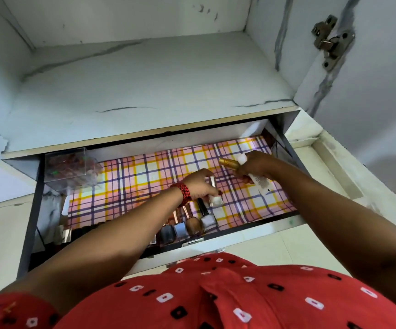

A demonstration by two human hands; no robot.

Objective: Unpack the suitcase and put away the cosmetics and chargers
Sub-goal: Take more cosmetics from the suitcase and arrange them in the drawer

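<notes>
While both arms reach into the open drawer (29, 222), the left hand (199, 186) curls round a clear bottle (214, 194), holding it upright on the plaid liner (144, 186) just behind a row of nail polishes (187, 225). These lie side by side along the drawer's front edge, the left forearm crossing over part of the row. The right hand (256, 165) hovers farther back and to the right, gripping a gold-capped bottle (227, 162) and a white tube (261, 182) together. A clear box (70, 168) of reddish bits sits in the back-left corner. Above is a shelf (144, 79), with a door hinge (332, 41) to its right.
</notes>
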